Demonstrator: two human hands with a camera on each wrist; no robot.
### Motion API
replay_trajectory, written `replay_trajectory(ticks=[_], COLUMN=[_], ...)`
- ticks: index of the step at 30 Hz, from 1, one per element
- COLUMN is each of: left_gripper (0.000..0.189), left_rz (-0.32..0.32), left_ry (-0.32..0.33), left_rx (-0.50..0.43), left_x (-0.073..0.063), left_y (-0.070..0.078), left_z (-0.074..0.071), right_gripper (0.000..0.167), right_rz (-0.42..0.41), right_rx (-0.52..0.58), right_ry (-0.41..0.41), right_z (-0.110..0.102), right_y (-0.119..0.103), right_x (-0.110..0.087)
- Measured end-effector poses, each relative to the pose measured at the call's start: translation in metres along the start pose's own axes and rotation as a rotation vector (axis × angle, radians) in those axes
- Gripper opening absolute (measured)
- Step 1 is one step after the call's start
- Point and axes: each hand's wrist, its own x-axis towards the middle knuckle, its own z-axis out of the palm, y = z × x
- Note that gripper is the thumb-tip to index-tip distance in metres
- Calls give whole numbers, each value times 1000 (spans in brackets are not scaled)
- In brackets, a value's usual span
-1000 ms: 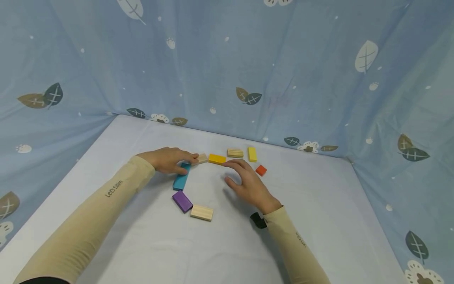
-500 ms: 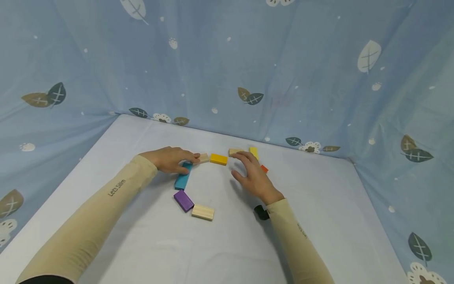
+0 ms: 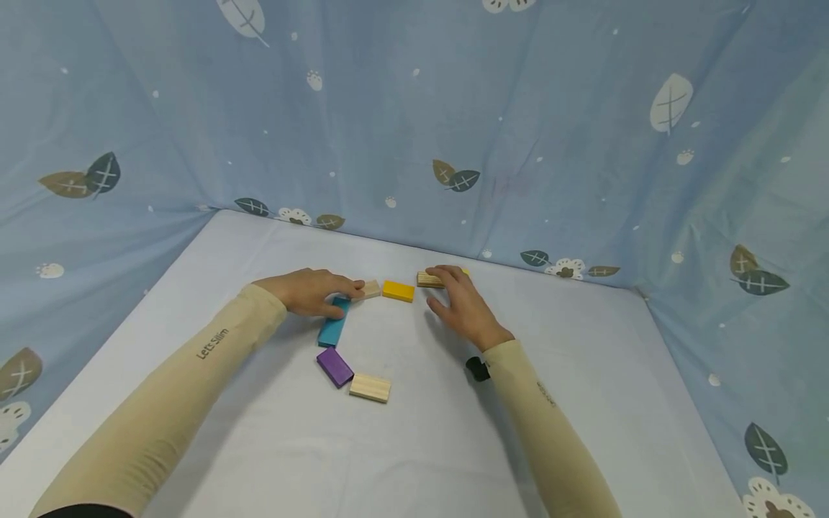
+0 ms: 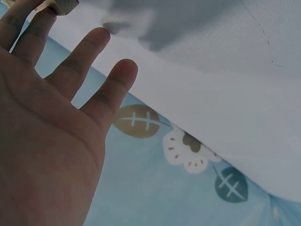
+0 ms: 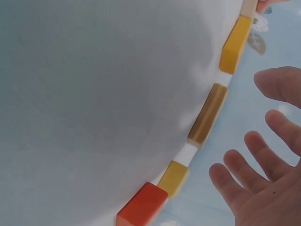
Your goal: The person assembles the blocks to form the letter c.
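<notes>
My left hand [image 3: 317, 291] lies over the left end of the row, fingers extended. In the left wrist view its fingertips reach a plain wooden block [image 4: 65, 5]; in the head view the thumb rests on a teal block [image 3: 333, 324]. My right hand [image 3: 463, 306] hovers with fingers spread and nothing between them, its fingertips close by a striped wooden block [image 3: 429, 279]. A deep yellow block [image 3: 398, 291] lies between the hands. Beyond the right hand is a pale yellow block [image 5: 173, 179], mostly hidden in the head view, and a red block [image 5: 143, 205], fully hidden there.
A purple block [image 3: 334, 367] and another plain wooden block [image 3: 370, 388] continue the curve toward the front. Everything lies on a white-covered table [image 3: 401, 460]. A blue patterned cloth [image 3: 388, 108] hangs along the back and sides.
My right hand has moved from the deep yellow block rightward and farther back to the striped block, covering the red and most of the pale yellow block. The left hand stays in place.
</notes>
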Motion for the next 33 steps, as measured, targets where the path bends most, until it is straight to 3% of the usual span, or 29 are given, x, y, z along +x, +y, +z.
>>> replay_trajectory(ticks=[15,26,33], left_gripper=[54,53,53], left_rz=[-11,-10,-17], left_ry=[-13,-9,-14], left_rx=[1,8,3], left_x=[1,1,0], left_y=[1,-1,1], left_z=[-1,0,-1], right_gripper=[57,54,39], right_rz=[23,13,15], right_rx=[-20,-109,-165], right_ry=[-141,-159,-153], right_z=[1,9,10], right_y=[4,4,1], right_x=[20,31,30])
